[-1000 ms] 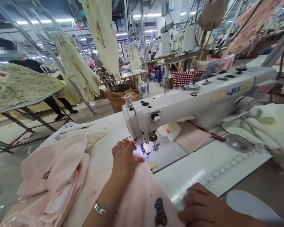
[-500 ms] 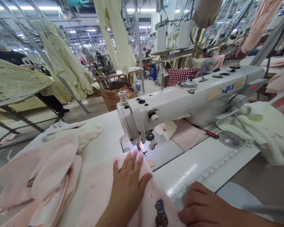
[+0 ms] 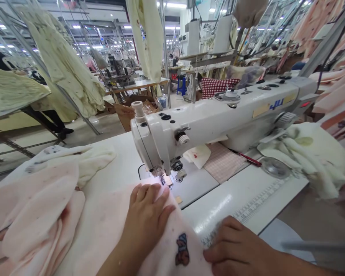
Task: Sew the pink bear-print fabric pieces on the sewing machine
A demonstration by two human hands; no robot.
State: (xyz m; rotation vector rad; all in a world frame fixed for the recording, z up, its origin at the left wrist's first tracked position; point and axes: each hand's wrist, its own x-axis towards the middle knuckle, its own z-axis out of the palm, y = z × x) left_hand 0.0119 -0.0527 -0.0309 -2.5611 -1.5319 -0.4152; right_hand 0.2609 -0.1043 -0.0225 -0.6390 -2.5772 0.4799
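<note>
Pale pink fleece fabric (image 3: 115, 218) with a small bear print lies on the sewing table, its far edge at the presser foot (image 3: 162, 179) of a white sewing machine (image 3: 201, 119). My left hand (image 3: 146, 209) rests palm down on the fabric just in front of the foot, fingers slightly bent. Further right and closer to me, my right hand (image 3: 235, 245) has curled fingers and grips the fabric's right edge beside the bear print. The fingertips of that hand are partly hidden.
Folded pink pieces (image 3: 43, 214) and a cream piece (image 3: 96, 163) lie at the left. A ruler scale (image 3: 255, 203) runs along the table's front edge. Checked cloth (image 3: 222, 163), a red pen (image 3: 248, 158) and a cream bundle (image 3: 310, 153) lie under and right of the machine arm.
The view has shifted somewhat. The bear print and my right hand have come slightly nearer the presser foot. My left fingers are more bent and closer together than before.
</note>
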